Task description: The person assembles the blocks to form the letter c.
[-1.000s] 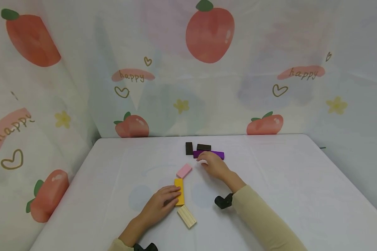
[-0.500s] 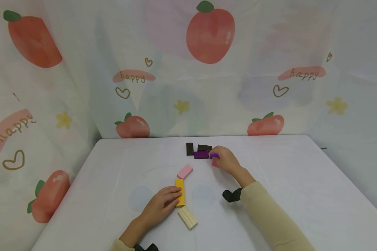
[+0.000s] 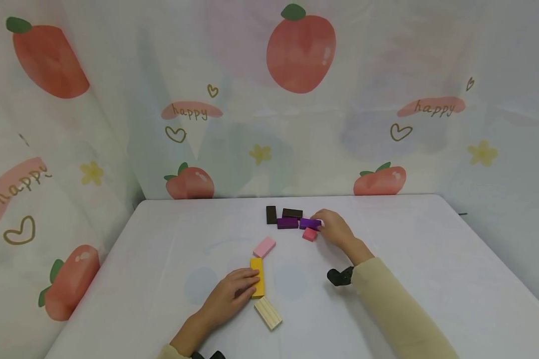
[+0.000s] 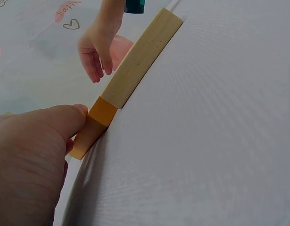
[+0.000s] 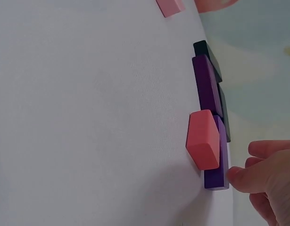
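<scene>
Left hand rests on the yellow block; right hand, fingers loose, thumb at the outer end of the violet block, has shifted right, baring the coral block on the worktop, so its hold seems released.

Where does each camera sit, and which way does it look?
Head: on the head, facing forward and down at the white table; left hand, right hand and tan sleeves show.
Left wrist: on that wrist, facing the yellow block and wooden block; left hand close, right hand beyond.
Right wrist: on that wrist, facing the red block and bright purple block; right hand shows.
Shared: head and left wrist both show the yellow block.
</scene>
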The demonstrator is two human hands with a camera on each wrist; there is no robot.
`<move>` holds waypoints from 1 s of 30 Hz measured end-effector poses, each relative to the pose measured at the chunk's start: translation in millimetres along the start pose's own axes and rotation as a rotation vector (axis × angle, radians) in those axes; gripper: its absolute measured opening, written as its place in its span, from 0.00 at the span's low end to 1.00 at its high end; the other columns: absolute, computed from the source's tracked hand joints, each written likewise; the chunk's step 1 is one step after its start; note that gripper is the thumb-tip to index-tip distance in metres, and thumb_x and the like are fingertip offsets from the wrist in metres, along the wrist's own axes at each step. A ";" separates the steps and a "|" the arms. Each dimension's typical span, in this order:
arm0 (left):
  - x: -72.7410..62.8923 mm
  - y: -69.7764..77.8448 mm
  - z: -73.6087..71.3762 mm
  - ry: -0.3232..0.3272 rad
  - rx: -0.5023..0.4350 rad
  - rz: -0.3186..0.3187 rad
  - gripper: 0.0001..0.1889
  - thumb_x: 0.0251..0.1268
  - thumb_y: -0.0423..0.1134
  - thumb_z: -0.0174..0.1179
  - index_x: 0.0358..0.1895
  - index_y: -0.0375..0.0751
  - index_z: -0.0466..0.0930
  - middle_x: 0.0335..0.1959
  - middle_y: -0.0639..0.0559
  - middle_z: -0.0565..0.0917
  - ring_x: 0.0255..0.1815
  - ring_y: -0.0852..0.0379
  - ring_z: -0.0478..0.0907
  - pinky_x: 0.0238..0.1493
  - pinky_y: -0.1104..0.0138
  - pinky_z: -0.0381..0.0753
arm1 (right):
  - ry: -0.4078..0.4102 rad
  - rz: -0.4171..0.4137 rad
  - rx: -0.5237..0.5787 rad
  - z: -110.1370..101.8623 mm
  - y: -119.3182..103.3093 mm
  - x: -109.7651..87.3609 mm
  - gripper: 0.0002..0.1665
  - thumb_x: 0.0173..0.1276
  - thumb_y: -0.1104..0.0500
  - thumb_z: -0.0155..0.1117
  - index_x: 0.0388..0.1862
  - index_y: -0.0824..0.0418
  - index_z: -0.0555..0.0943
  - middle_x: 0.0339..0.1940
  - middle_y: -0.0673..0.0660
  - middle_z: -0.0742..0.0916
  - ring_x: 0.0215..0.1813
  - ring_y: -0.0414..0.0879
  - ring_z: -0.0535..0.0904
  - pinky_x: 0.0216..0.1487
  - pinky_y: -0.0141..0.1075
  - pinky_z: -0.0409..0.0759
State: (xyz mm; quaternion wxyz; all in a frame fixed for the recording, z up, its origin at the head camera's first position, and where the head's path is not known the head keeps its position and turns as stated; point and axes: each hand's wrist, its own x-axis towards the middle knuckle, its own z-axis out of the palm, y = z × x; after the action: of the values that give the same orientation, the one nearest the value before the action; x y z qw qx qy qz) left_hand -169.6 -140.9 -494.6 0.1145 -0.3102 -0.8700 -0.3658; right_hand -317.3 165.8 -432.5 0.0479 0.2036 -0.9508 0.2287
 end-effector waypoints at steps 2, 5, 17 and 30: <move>-0.1 -0.3 0.3 0.003 -0.001 0.007 0.14 0.62 0.39 0.59 0.50 0.42 0.81 0.55 0.56 0.77 0.59 0.58 0.68 0.59 0.61 0.69 | -0.007 -0.006 -0.012 -0.4 1.6 0.4 0.15 0.55 0.76 0.61 0.42 0.70 0.82 0.43 0.64 0.82 0.50 0.59 0.75 0.56 0.51 0.71; 0.0 -0.6 0.6 0.006 -0.001 0.015 0.14 0.62 0.39 0.60 0.50 0.42 0.81 0.54 0.56 0.77 0.59 0.58 0.68 0.59 0.61 0.69 | -0.012 -0.033 -0.032 -0.5 3.3 0.9 0.14 0.53 0.76 0.62 0.41 0.70 0.82 0.42 0.64 0.82 0.50 0.59 0.76 0.56 0.51 0.71; 0.3 -0.5 0.2 0.018 -0.001 0.030 0.14 0.61 0.38 0.60 0.49 0.41 0.81 0.54 0.55 0.77 0.59 0.58 0.69 0.59 0.61 0.69 | -0.069 -0.069 -0.073 4.0 2.8 0.7 0.14 0.57 0.75 0.61 0.43 0.71 0.82 0.43 0.64 0.82 0.49 0.58 0.76 0.55 0.49 0.73; 0.1 -1.1 0.4 0.019 -0.017 0.036 0.14 0.61 0.38 0.60 0.50 0.41 0.81 0.54 0.55 0.77 0.59 0.57 0.69 0.58 0.60 0.69 | -0.075 -0.016 -0.103 -1.5 13.1 -3.0 0.13 0.58 0.74 0.61 0.43 0.70 0.82 0.44 0.65 0.81 0.50 0.58 0.76 0.56 0.49 0.72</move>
State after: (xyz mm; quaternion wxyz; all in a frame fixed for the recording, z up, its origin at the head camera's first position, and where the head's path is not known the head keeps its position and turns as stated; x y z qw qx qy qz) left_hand -170.3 -141.2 -495.5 0.1266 -0.3233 -0.8599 -0.3741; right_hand -319.9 178.1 -437.2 0.0245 0.2171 -0.9607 0.1713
